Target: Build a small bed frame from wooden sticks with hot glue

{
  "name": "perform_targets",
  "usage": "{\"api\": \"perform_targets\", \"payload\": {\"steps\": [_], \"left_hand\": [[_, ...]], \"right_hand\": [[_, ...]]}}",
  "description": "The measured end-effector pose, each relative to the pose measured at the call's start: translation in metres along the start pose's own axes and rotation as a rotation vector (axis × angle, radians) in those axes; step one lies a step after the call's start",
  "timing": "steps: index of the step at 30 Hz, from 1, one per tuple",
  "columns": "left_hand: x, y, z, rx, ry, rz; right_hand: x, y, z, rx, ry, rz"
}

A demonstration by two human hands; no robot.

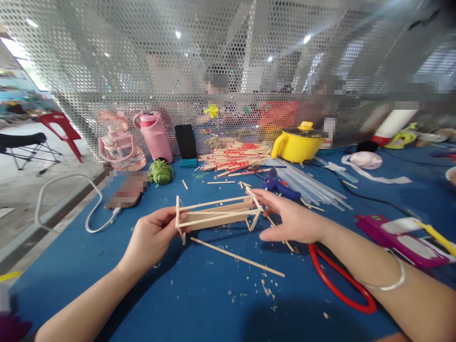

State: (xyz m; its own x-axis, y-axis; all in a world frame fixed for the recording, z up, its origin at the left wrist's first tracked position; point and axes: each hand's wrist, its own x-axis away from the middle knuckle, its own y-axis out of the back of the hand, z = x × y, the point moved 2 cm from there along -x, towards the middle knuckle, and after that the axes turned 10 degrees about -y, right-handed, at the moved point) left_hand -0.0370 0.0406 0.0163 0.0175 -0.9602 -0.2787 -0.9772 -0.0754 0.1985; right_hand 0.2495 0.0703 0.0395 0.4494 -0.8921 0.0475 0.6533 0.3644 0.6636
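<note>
A small frame of wooden sticks [217, 219], with thin posts at its corners and a flat slatted base, is held up at the middle of the blue table. My left hand [153, 233] pinches its left end between thumb and fingers. At the other end my right hand [290, 217] has its thumb and fingers apart, the fingertips close by the corner post; whether they touch it I cannot tell. A loose stick [238, 257] lies slanting on the table below the frame. Behind my right hand rests a blue glue gun [281, 186].
Paper-banded chopsticks [237, 157] are heaped at the back, beside a yellow pot [297, 144] and clear glue sticks [313, 183]. Green yarn [161, 171], a phone [185, 141] and pink bottles [156, 137] stand left. Red-handled scissors [338, 285] and a purple tool [402, 240] lie right.
</note>
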Motion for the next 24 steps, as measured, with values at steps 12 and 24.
{"api": "perform_targets", "payload": {"steps": [12,24], "left_hand": [[0.001,0.001,-0.003,0.042,0.041,0.06],[0.004,0.002,-0.004,-0.022,0.064,0.011]], "right_hand": [[-0.006,-0.032,0.011,-0.294,-0.007,-0.303],[-0.008,-0.034,0.011,-0.426,0.085,-0.216]]}}
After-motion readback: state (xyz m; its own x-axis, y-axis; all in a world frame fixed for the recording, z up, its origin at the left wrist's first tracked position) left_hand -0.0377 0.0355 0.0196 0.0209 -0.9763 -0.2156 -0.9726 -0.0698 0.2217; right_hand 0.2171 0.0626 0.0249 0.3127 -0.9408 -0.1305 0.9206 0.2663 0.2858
